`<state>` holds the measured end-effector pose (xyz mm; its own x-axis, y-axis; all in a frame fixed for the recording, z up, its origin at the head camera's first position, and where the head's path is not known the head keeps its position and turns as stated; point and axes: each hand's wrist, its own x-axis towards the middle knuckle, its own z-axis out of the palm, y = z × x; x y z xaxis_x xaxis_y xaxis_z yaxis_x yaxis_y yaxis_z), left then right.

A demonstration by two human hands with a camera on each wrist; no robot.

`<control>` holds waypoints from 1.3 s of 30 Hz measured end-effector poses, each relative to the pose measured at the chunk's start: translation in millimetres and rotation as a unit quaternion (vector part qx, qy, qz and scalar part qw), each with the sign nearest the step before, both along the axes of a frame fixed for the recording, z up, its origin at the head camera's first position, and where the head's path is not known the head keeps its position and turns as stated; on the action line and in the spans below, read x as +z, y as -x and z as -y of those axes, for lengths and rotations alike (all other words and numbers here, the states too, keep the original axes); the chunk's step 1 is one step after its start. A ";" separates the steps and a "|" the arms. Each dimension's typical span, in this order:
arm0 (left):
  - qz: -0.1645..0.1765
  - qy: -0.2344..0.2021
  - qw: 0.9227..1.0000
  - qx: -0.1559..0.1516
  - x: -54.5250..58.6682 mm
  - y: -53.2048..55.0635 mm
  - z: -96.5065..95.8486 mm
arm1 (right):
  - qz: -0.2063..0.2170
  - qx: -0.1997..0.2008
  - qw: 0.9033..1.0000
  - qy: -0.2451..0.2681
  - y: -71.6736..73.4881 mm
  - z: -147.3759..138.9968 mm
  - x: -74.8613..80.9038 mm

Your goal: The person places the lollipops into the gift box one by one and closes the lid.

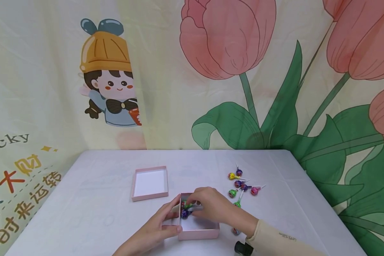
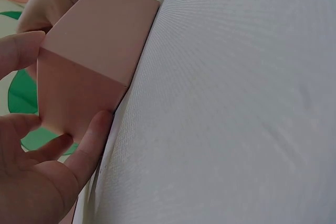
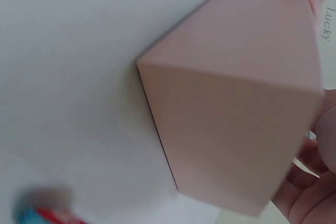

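Note:
In the head view an open pink box [image 1: 198,234] stands near the table's front, with a dark blue lollipop [image 1: 184,214] and a green-wrapped one [image 1: 187,205] at its left inside. My left hand [image 1: 161,222] grips the box's left side; the left wrist view shows its fingers [image 2: 90,148] spread against the pink wall. Reaching in from the right, my right hand [image 1: 211,204] has its fingers curled at the green lollipop and seems to pinch its stick. Its fingertips are partly hidden in the head view. In the right wrist view the box's outer walls [image 3: 226,124] hide the inside.
A shallow pink lid [image 1: 150,195] lies behind and left of the box. Several lollipops [image 1: 254,191] are scattered on the white table [image 1: 108,185] to the right. One wrapped candy [image 1: 235,231] lies by the right forearm, near a black object [image 1: 243,248].

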<state>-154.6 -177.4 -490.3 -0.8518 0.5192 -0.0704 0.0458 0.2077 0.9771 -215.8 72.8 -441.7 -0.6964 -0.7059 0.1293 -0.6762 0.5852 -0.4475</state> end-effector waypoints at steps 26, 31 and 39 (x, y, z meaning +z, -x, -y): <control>-0.009 0.000 1.000 0.007 1.8 -0.6 -0.8 | -0.020 -0.064 0.997 -0.034 79.2 -136.5 40.5; -0.009 0.002 1.000 0.006 1.4 -0.5 -0.4 | -0.004 -0.062 0.997 -0.045 91.8 -151.4 31.3; -0.021 -0.001 1.000 0.002 -0.2 -1.0 0.0 | 0.023 -0.085 0.994 -0.066 105.6 -158.1 16.8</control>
<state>-153.6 -177.4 -490.5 -0.8558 0.5162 -0.0336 0.0856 0.2054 0.9749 -321.4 230.8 -424.9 -0.8100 -0.5863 0.0091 -0.5435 0.7448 -0.3871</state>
